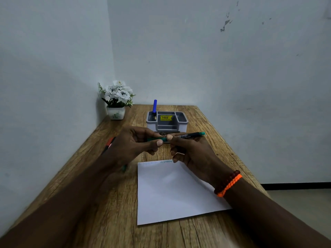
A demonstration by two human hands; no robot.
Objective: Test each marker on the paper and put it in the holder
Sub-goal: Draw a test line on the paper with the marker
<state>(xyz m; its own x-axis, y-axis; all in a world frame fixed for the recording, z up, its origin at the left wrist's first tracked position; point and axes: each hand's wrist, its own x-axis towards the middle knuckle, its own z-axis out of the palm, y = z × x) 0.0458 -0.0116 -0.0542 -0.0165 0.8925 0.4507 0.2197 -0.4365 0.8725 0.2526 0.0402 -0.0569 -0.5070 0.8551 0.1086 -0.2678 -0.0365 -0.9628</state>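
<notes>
Against the corner wall at far left, a white ceramic pot of white artificial flowers (116,99) stands on the wood-grain surface (111,203). Red markers (109,143) lie partly hidden behind the left hand (133,144), which pinches a green cap (155,139). Beyond, a grey plastic compartmented holder (167,121) keeps a blue marker (154,109) upright (left compartment). The right hand (194,153) grips a black-barrelled green marker (188,135) above white paper (172,192) bearing a green zigzag.

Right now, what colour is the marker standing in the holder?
Blue. The marker stands in the holder's left compartment, clearest in the head view.
</notes>
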